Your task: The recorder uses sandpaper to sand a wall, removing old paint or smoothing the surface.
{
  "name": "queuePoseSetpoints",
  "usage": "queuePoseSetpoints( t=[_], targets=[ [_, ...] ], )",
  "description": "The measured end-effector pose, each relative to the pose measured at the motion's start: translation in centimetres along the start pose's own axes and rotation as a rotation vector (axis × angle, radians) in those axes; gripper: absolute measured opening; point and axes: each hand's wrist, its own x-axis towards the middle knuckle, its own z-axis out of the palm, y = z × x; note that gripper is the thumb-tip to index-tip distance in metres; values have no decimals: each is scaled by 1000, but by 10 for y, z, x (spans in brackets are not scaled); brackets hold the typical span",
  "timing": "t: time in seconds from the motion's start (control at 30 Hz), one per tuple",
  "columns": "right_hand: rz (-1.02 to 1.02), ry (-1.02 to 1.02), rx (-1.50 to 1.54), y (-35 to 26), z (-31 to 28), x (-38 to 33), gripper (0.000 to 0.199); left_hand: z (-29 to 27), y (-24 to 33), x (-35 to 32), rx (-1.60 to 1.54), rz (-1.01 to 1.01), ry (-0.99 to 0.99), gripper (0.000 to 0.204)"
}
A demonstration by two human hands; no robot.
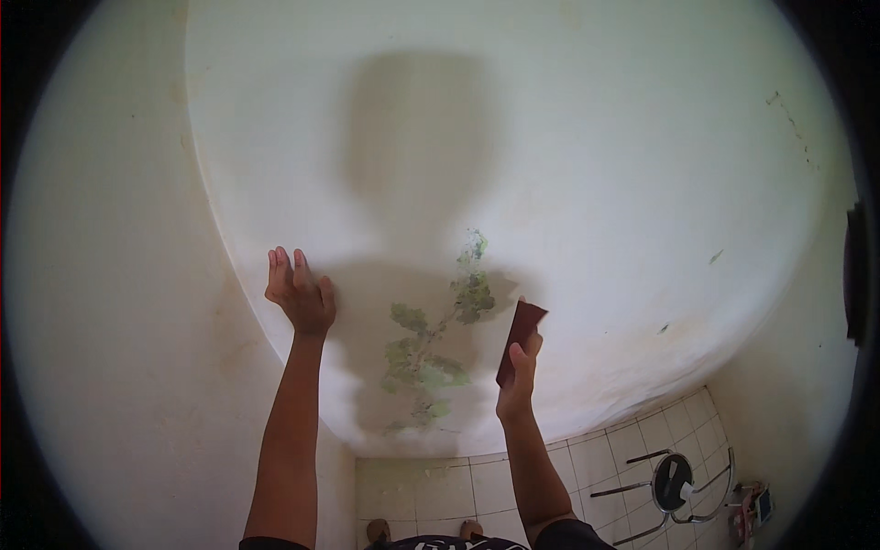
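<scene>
The dark reddish-brown sheet [522, 341], narrow, with a pointed upper corner, slants before the wall [623, 165], right of flaky green patches [473, 293]. My right hand [517, 378] pinches it, thumb across its face. My left hand [302, 295] is raised by the wall's left corner, fingers extended and slightly apart; I can't tell whether they touch. The whitish wall, stained low down, meets pale floor tiles [495, 475]; a black-seated, metal-legged stool [672, 481] is at lower right.

Bare left forearm [290, 431] and bare right forearm [532, 458] raised from the lower edge.
Bare left hand [303, 295]: fingers upward, slightly bent, thumb held apart. Bare right hand [516, 392]: closed in a grip, thumb pointing upward. Dark fabric sleeve [570, 536] near the right elbow.
</scene>
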Motion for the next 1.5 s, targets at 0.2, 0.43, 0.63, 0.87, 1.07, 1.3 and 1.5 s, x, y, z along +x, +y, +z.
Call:
queuePoseSetpoints(
  t=[0.2, 0.43, 0.63, 0.87, 1.07, 1.3, 1.5],
  targets=[
    [156, -130, -304, -22, 20, -7, 110, -2, -2, 0, 5, 10, -5, 55],
    [114, -104, -119, -24, 22, -11, 106, -2, -2, 0, 1, -9, -12, 56],
    [380, -261, 501, -21, 4, -12, 84, -1, 0, 1, -23, -1, -1, 57],
    [472, -196, 709, -13, 1, -14, 65, 1, 0, -1, -21, -7, 11, 55],
    [326, -88, 484, -1, -1, -10, 54, 1, 0, 1, -28, 4, 36, 55],
    [-402, 51, -813, 17, 21, 15, 55, -5, 0, 1, 15, 28, -104, 54],
    [-648, -25, -1114, 1, 64, 51, 64, -1, 0, -1, -83, -1, -46, 55]
  ],
)
